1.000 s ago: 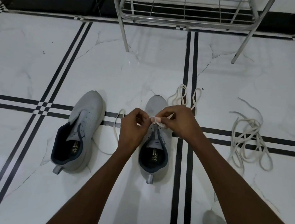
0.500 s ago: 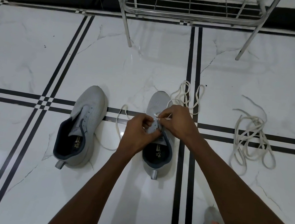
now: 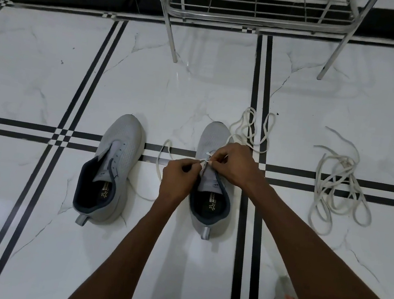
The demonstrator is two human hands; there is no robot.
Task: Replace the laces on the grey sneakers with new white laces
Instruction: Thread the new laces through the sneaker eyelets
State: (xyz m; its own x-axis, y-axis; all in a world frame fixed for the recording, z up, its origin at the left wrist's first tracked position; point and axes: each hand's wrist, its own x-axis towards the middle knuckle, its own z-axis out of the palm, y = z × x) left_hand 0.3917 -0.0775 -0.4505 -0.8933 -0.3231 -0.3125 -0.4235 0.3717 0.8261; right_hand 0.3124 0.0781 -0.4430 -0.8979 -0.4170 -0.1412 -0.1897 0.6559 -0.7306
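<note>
Bare floor (image 3: 51,76) lay wide open left of the left sneaker (image 3: 111,171). Right side hemmed by loose lace pile (image 3: 337,186); ahead, blocked by metal rack (image 3: 254,19) legs.

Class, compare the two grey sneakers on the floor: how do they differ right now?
The left sneaker has no lace and lies untouched; the right sneaker has a white lace at its eyelets, pinched by the left hand and right hand. The left sneaker points slightly rightward; the right sneaker points straight ahead. Both are grey with dark collars and stand upright.
</note>
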